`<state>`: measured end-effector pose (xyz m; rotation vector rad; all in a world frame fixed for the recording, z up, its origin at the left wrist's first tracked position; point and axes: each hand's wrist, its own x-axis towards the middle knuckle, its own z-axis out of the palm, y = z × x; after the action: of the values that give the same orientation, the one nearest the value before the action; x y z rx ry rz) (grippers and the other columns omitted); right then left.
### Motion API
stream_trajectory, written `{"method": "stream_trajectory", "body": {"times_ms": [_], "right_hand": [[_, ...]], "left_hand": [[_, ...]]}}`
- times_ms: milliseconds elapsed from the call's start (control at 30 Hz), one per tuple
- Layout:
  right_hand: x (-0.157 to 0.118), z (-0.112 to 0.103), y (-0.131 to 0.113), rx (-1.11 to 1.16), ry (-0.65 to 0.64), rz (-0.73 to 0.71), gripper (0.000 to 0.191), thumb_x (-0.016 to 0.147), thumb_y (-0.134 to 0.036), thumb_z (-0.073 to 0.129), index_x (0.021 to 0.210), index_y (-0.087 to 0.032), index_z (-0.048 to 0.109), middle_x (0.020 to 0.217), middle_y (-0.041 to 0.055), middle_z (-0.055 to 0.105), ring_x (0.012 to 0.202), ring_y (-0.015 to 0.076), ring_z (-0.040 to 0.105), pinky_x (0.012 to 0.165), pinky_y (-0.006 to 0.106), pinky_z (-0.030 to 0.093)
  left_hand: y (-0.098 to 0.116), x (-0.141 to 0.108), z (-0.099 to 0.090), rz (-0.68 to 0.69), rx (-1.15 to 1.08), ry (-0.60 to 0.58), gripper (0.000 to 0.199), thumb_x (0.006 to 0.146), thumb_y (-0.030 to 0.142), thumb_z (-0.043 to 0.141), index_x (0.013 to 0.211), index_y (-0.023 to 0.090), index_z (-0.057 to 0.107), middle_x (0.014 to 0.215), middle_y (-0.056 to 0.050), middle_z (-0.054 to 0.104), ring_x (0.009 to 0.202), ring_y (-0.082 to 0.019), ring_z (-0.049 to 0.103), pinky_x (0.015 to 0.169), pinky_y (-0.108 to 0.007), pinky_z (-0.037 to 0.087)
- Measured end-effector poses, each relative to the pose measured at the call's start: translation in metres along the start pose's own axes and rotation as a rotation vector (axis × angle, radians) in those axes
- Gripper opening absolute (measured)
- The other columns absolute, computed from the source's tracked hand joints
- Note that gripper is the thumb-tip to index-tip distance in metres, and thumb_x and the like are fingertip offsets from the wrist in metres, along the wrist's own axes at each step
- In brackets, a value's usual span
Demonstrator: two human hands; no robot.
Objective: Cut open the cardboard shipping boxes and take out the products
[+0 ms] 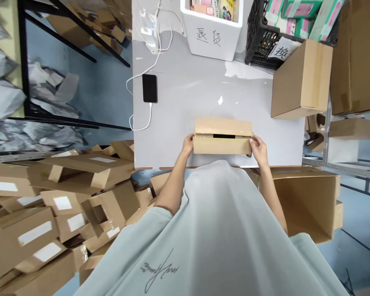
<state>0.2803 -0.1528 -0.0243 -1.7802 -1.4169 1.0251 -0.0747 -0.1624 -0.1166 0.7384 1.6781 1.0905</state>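
Observation:
A small cardboard box (222, 146) lies near the front edge of the grey table (179, 94), its top flaps slightly parted over a dark gap. My left hand (188, 144) grips its left end, fingers closed against the side. At the right end, my right hand (259, 149) holds the box's corner, thumb and fingers pressed together. A small dark and red object (249, 155) shows beneath my right hand; its kind cannot be made out.
A phone (149, 88) with a white cable lies at left. At the back stand a white bin (214, 39) and a black crate (259, 45). A taller carton (299, 80) stands right. Many cartons (37, 230) pile up left; an open carton (308, 205) sits right.

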Motion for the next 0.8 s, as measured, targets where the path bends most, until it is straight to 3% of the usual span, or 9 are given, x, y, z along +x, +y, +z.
{"method": "stream_trajectory", "body": {"times_ms": [133,233,367,500,667,800], "right_hand": [[0.000,0.003,-0.011,0.077,0.064,-0.021,0.073,0.091,-0.075,0.078,0.136,-0.017,0.078,0.146,0.0220,0.079,0.138,0.0343,0.075,0.125,0.057,0.056],[0.006,0.002,-0.019,0.125,0.103,-0.045,0.074,0.092,-0.073,0.076,0.142,-0.018,0.076,0.150,0.0214,0.078,0.141,0.0333,0.074,0.125,0.056,0.057],[0.028,0.000,-0.033,0.028,0.107,-0.097,0.075,0.094,-0.069,0.072,0.149,-0.018,0.073,0.150,0.0210,0.078,0.132,0.0313,0.078,0.119,0.054,0.061],[0.057,-0.001,-0.050,-0.152,0.131,-0.147,0.067,0.098,-0.066,0.070,0.140,-0.014,0.076,0.129,0.0189,0.084,0.110,0.0288,0.080,0.108,0.048,0.064],[0.098,-0.006,-0.067,-0.436,0.196,-0.141,0.048,0.103,-0.068,0.068,0.110,-0.021,0.075,0.106,0.0107,0.083,0.101,0.0288,0.076,0.105,0.047,0.059],[0.136,-0.002,-0.066,-0.478,0.167,-0.143,0.043,0.105,-0.062,0.070,0.123,-0.023,0.067,0.110,0.0084,0.080,0.110,0.0301,0.075,0.111,0.048,0.055]], "left_hand": [[0.017,-0.018,-0.023,0.027,0.007,0.090,0.022,0.100,0.039,0.070,0.103,0.018,0.077,0.115,-0.013,0.085,0.118,-0.027,0.077,0.115,-0.043,0.059],[0.036,-0.043,-0.031,0.215,0.087,0.047,0.032,0.106,0.047,0.063,0.113,0.020,0.078,0.121,-0.012,0.085,0.118,-0.027,0.078,0.113,-0.044,0.060],[0.064,-0.071,-0.016,0.514,0.426,-0.058,0.034,0.108,0.046,0.065,0.128,0.022,0.080,0.129,-0.012,0.083,0.124,-0.032,0.075,0.125,-0.054,0.052],[0.084,-0.081,0.013,0.662,0.666,-0.188,0.033,0.109,0.036,0.065,0.135,0.022,0.080,0.129,-0.013,0.081,0.128,-0.035,0.072,0.139,-0.063,0.036],[0.093,-0.098,0.026,0.747,0.785,-0.322,0.027,0.112,0.026,0.056,0.120,0.023,0.082,0.115,-0.012,0.080,0.117,-0.033,0.072,0.136,-0.062,0.041],[0.087,-0.127,0.016,0.786,0.837,-0.396,0.027,0.114,0.024,0.053,0.107,0.026,0.080,0.105,-0.009,0.079,0.108,-0.030,0.070,0.131,-0.060,0.047]]}}
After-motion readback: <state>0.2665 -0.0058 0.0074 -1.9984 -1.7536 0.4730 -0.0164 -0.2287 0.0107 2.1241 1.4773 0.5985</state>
